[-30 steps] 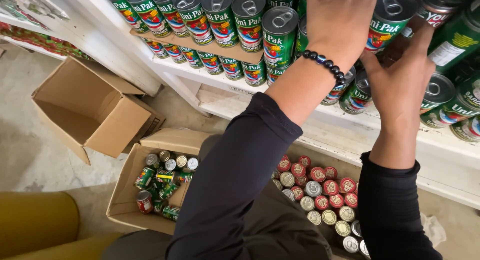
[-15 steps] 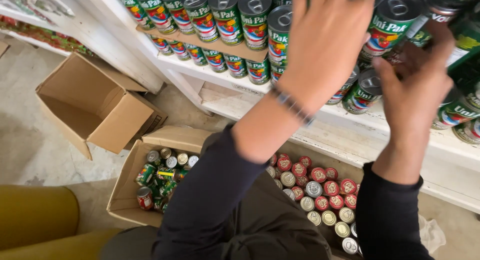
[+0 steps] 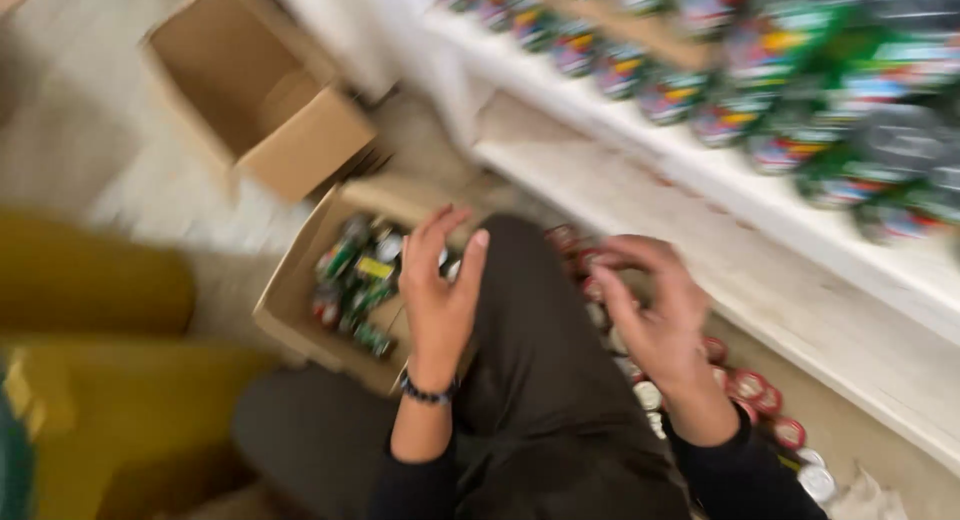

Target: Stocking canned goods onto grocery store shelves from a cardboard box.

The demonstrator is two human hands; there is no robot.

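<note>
Blurred view from above: a person crouches by white shelves (image 3: 700, 170) stacked w/ rows of green-labelled cans (image 3: 800, 100). Both hands are low over the knees, between two supplies. Left hand (image 3: 440, 290), fingers spread & empty, hovers just above an open cardboard box (image 3: 290, 290) of green-labelled cans (image 3: 360, 275). Right hand (image 3: 650, 315), fingers loosely curled, nothing visibly gripped, hangs over red-lidded cans (image 3: 750, 390) packed by the shelf base. An empty carton (image 3: 250, 90) lies tipped on the floor nearby. Step in hand, by the look of it: reaching down for more stock. Next move likely calls for closing each hand round a can & lifting clear w/o knocking its neighbours.
</note>
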